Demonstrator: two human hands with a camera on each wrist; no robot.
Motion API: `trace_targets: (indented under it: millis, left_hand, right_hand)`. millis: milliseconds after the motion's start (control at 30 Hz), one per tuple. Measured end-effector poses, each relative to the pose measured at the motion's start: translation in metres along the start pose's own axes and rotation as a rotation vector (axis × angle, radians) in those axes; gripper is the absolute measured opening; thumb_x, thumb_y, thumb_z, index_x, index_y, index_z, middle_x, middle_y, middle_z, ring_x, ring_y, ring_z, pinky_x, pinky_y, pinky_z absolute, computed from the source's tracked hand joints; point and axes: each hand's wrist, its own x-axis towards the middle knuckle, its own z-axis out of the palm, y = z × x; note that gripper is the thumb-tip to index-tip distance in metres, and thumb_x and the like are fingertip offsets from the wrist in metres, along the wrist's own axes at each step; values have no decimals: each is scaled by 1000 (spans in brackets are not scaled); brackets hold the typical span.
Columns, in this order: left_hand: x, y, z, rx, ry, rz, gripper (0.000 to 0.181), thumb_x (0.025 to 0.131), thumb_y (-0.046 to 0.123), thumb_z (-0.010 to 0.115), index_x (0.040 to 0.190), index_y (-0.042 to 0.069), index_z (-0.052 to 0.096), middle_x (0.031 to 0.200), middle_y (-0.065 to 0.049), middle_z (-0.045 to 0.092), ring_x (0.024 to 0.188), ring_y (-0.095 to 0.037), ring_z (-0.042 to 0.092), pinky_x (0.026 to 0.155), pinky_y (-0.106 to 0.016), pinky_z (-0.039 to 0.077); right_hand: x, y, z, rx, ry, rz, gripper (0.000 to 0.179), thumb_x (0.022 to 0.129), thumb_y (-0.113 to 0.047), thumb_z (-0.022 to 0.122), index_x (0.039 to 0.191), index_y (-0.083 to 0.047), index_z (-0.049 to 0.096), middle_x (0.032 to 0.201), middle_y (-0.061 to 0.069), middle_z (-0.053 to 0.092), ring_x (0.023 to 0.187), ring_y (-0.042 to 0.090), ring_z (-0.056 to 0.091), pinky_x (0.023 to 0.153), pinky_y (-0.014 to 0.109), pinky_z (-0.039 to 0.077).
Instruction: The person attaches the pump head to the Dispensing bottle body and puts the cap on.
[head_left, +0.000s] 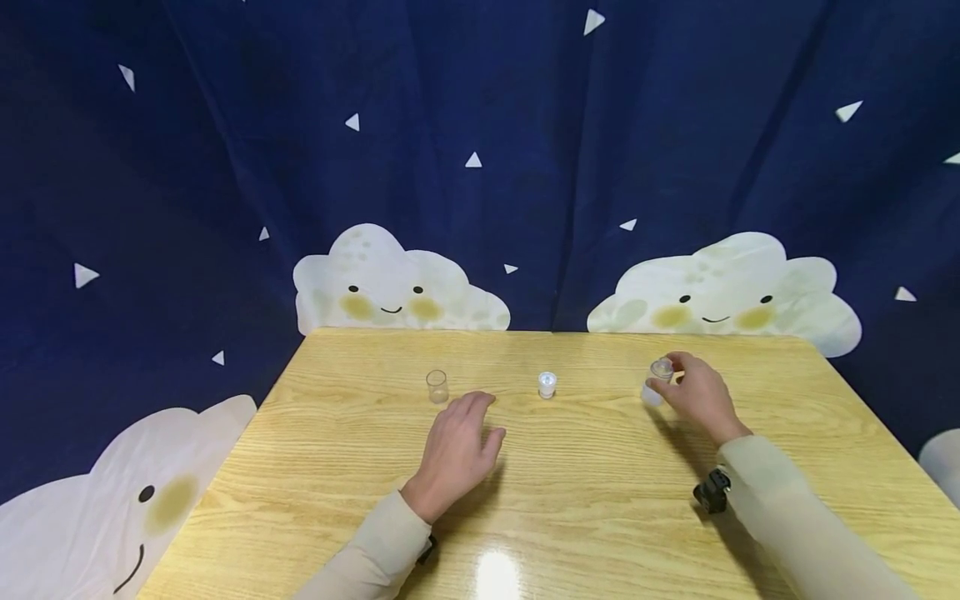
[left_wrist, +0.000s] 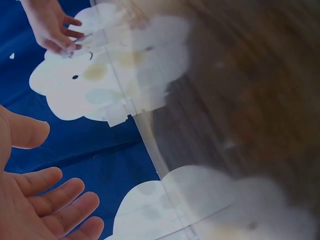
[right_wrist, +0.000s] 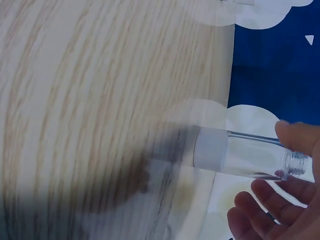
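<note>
My right hand [head_left: 703, 398] pinches a small clear bottle [right_wrist: 252, 159] near its threaded neck, at the right side of the table. The bottle has a whitish lower end and no cap on its neck; whether its bottom touches the table I cannot tell. At mid-left my left hand [head_left: 457, 446] hovers over the table, palm down, fingers loosely bent and holding nothing. Just beyond its fingertips stands a clear, cup-like cylinder [head_left: 437, 387]. Between the two hands, farther back, is a small white piece [head_left: 547, 384] with a round top, perhaps a cap or pump part.
The light wooden table [head_left: 570, 500] has a glossy surface that reflects a lamp near the front. Behind its far edge hangs a dark blue curtain [head_left: 525, 125] with white triangles and smiling clouds. A small black camera [head_left: 712, 490] sits at the right wrist.
</note>
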Motion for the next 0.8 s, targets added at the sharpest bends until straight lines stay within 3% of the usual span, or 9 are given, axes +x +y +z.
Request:
trace_targets:
  millis: [133,800]
  left_hand:
    - [1,1,0,-6,-1,3,42,91,26,70,125,3,63,124,-10,67,112,-27,65,91,-43,55]
    - [-1,2,-2,9,-3,8,41,91,27,70,125,5,62,123,-9,67,110,-26,66,89,-42,55]
  right_hand:
    - [-1,3,2,-17,40,-18,44,94,-26,67,126,4,59,122,29,63,100,42,64,73,49,53]
    - [2,7,5,20,-15,-9,46,95,-26,65,127,5,57,122,31,63,97,41,67,70,42,55]
